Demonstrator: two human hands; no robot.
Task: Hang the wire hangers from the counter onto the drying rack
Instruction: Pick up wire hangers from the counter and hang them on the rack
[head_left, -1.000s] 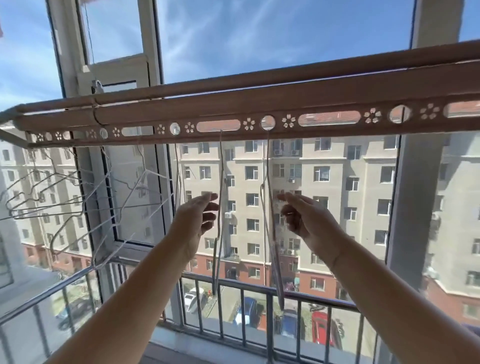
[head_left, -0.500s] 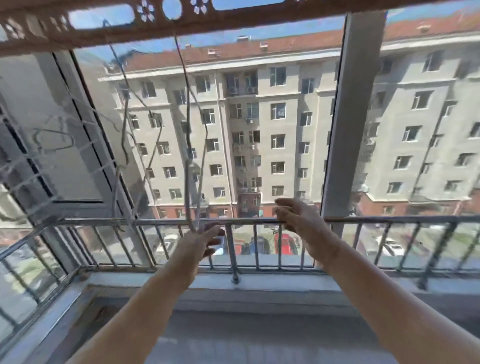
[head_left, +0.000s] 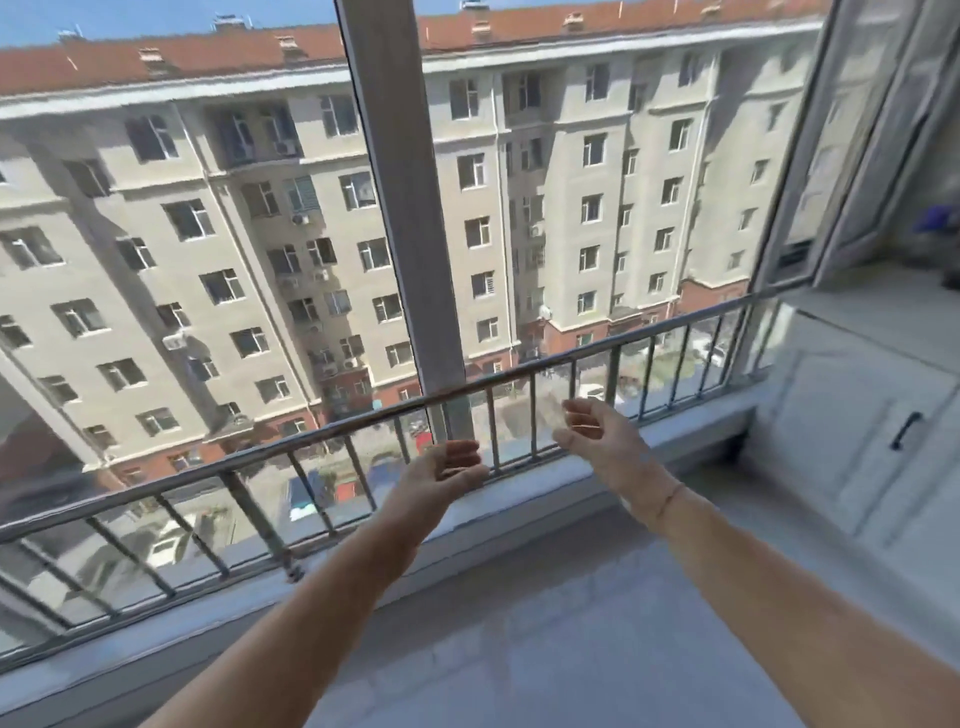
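Note:
My left hand (head_left: 444, 470) is held out in front of the window railing (head_left: 363, 423), palm turned inward, fingers loosely curled and apart, with nothing in it. My right hand (head_left: 597, 428) is a little higher and to the right, also open and empty. No wire hanger and no part of the drying rack shows in the head view. The counter (head_left: 883, 296) appears at the right edge, with its top only partly in view.
A vertical window post (head_left: 405, 208) rises behind the railing at centre. A white cabinet door with a dark handle (head_left: 905, 430) stands at the right below the counter. An open window sash (head_left: 852, 130) leans in at the upper right. A grey sill runs under the railing.
The view has swung down and to the right, so the rack and hung hangers have left the frame. Both hands have let go of the hangers and dropped to railing height.

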